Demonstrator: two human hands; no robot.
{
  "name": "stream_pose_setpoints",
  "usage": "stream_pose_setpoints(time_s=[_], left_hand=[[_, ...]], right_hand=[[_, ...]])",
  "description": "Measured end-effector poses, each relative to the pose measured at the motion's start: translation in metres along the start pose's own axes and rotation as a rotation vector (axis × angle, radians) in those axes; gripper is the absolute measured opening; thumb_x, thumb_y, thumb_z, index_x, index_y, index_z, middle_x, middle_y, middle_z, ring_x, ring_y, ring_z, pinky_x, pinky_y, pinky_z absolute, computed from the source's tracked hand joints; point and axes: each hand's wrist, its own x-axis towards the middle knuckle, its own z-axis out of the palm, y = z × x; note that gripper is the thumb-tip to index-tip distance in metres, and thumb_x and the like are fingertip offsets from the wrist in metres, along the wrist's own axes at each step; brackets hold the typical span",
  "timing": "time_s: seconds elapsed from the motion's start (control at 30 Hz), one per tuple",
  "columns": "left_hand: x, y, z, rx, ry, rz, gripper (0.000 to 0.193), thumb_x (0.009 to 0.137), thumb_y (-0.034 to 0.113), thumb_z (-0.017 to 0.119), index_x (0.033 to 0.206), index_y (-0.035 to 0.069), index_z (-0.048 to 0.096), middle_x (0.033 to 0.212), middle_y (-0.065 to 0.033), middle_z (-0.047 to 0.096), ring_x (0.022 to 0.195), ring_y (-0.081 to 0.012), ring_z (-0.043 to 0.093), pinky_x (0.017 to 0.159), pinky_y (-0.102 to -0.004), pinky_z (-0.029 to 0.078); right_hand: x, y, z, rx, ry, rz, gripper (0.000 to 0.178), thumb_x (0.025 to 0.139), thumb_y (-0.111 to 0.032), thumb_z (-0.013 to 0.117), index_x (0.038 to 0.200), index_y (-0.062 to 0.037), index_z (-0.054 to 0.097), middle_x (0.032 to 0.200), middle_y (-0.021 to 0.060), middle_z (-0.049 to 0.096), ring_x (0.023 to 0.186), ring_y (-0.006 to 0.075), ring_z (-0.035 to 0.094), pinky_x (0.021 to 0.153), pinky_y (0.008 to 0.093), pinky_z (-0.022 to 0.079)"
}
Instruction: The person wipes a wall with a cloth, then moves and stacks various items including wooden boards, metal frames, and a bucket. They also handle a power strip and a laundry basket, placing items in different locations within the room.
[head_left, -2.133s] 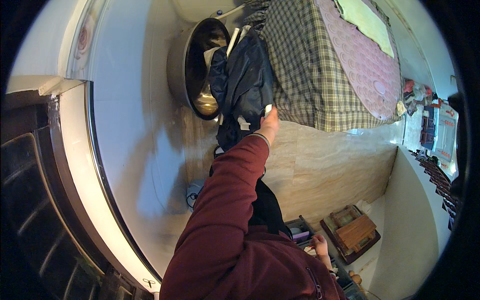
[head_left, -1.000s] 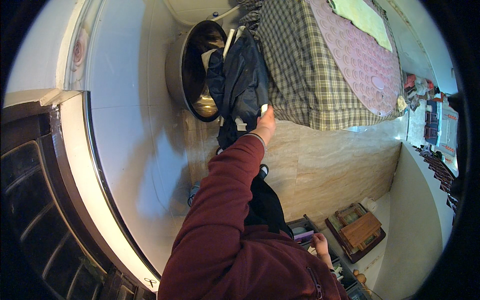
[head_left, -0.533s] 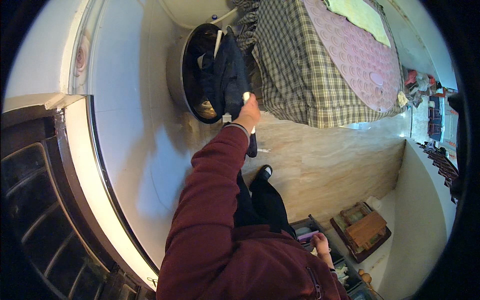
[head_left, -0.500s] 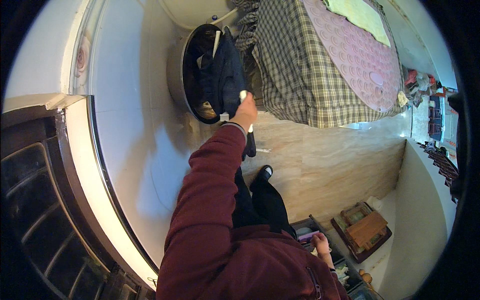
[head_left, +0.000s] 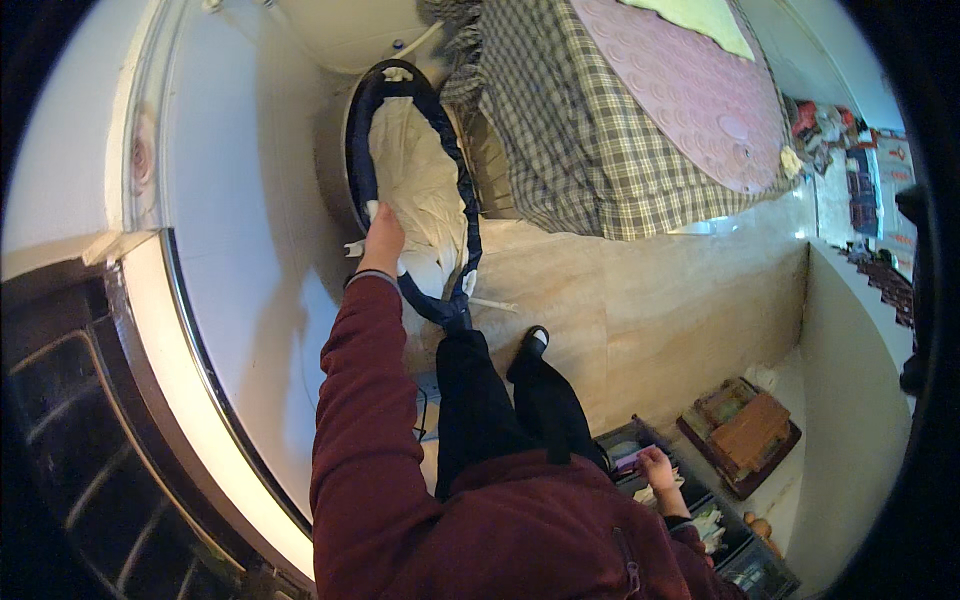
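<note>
My left hand (head_left: 383, 240) is closed on the near left edge of a navy cloth item with a cream lining (head_left: 415, 165). A small white bit pokes out above the fist. The cloth gapes in a long oval, dark border around pale inside; whether it is a garment or a bag I cannot tell. It lies over a round metal tub (head_left: 335, 155) by the wall, hiding most of it. At my right side, my right hand (head_left: 656, 468) is closed around the end of a flat lilac thing (head_left: 633, 457) above a dark drawer unit (head_left: 708, 490).
Right of the tub stands a table with a checked cloth (head_left: 610, 190) and a pink dimpled mat (head_left: 690, 85). Wooden boards (head_left: 745, 430) lie by the low wall on the right. A thin white strip (head_left: 495, 304) lies on the floor beside my feet.
My left hand has moved left with the cloth, which has swung from a dark bunch into a wide-spread oval showing its cream lining. My right hand stays by the drawers with the lilac thing.
</note>
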Motion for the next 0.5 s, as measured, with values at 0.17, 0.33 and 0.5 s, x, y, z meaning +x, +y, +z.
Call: stream_pose_setpoints(time_s=[0.17,0.33,0.5], left_hand=[[-0.003,0.0,0.009,0.189,0.007,0.056,0.029,0.082,0.016,0.038,0.096,0.007,0.06,0.097,-0.0058,0.059,0.096,-0.0164,0.05,0.089,-0.0386,0.022],[-0.008,-0.01,0.011,0.135,0.008,0.119,0.024,0.076,0.017,0.044,0.089,0.011,0.063,0.09,-0.0031,0.061,0.093,-0.0199,0.052,0.088,-0.0408,0.027],[-0.008,-0.015,0.013,0.168,-0.097,0.218,0.027,0.078,0.02,0.042,0.097,0.013,0.061,0.103,-0.0064,0.056,0.104,-0.0215,0.044,0.092,-0.038,0.024]], right_hand=[[-0.001,-0.005,-0.001,-0.004,0.017,-0.061,0.009,0.081,-0.011,0.049,0.08,-0.0023,0.051,0.063,0.003,0.052,0.053,0.0121,0.048,0.05,0.025,0.039],[0.0,-0.007,0.004,-0.063,0.033,-0.047,0.012,0.082,-0.013,0.047,0.075,-0.0029,0.049,0.056,0.0039,0.048,0.048,0.0139,0.045,0.044,0.0265,0.037],[0.002,-0.003,0.007,-0.091,0.098,-0.011,0.019,0.078,-0.019,0.052,0.083,-0.0002,0.054,0.065,0.0087,0.055,0.06,0.0174,0.055,0.056,0.03,0.044]])
